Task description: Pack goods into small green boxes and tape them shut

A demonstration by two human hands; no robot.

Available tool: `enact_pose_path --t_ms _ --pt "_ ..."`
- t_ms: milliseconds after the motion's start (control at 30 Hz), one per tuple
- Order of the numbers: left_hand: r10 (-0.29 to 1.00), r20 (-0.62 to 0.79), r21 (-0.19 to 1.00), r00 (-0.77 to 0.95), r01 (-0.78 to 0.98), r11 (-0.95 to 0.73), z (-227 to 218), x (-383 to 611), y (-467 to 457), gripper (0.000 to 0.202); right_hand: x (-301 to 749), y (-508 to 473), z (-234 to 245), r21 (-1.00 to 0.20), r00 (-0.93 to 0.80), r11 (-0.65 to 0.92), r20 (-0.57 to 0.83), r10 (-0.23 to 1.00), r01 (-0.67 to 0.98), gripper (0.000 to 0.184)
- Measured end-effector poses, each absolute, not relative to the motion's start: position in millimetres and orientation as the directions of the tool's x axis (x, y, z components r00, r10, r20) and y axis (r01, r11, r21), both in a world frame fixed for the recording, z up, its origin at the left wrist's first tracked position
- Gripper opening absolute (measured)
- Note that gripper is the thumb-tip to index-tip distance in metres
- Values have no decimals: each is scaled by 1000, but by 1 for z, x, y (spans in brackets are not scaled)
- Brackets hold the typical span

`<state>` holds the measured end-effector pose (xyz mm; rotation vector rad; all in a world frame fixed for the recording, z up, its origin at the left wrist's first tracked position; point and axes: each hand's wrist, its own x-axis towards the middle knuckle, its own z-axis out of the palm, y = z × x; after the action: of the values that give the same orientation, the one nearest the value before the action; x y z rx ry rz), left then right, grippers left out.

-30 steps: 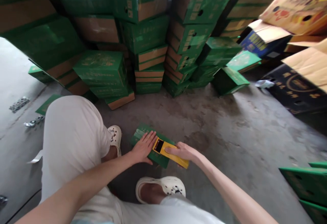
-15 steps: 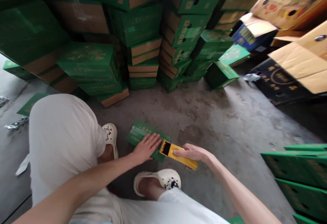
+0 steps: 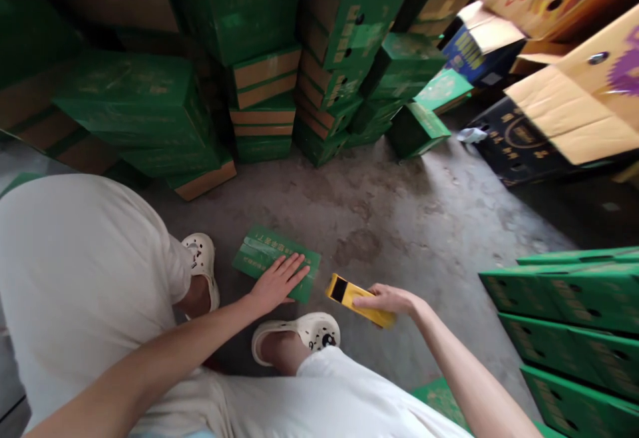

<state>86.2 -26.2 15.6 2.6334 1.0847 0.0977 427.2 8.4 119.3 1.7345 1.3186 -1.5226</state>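
Note:
On the floor between my shoes is a small green carton (image 3: pixel 267 251), seen from above, with pale printed characters and a seam across its top. My left hand (image 3: pixel 279 281) lies flat on its right part with the fingers stretched out. To the right of the carton, apart from it, my right hand (image 3: pixel 387 299) grips a yellow stapler-like tool (image 3: pixel 360 299) with a black patch near its front end. The thumb rests on top of the tool; its underside is hidden.
Stacked green cartons (image 3: pixel 259 18) rise in front of me. A black carton (image 3: pixel 524 138) with open flaps stands at the right, near a blue box (image 3: pixel 474 48). More green cartons (image 3: pixel 564 331) are at the lower right. White clogs (image 3: pixel 299 335) flank the small carton.
My right hand has drawn the yellow tool away from the carton's right edge, opening a gap. My left hand stays on the carton. The view has shifted somewhat.

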Motion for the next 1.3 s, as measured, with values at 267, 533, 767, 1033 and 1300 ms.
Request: enact_pose_path --t_ms 267,533,767,1033,1300 --pt "669 -86 343 738 653 -675 27 82 -18 113 367 38 98 -303 -115 -426 -904 413 852 49" --pt "578 -201 325 791 610 -723 49 25 47 135 345 22 85 -133 65 -283 -802 594 950 43" --pt "952 -145 297 271 929 -219 36 77 11 122 364 48 85 -51 168 -265 -657 735 963 53" --pt "956 -293 578 -11 795 186 4 67 -5 100 376 78 113 -588 10 -429 -582 813 686 63" --pt "865 -500 864 48 -38 502 56 56 17 66 332 77 148 -720 -468 -349 -669 577 600 64"
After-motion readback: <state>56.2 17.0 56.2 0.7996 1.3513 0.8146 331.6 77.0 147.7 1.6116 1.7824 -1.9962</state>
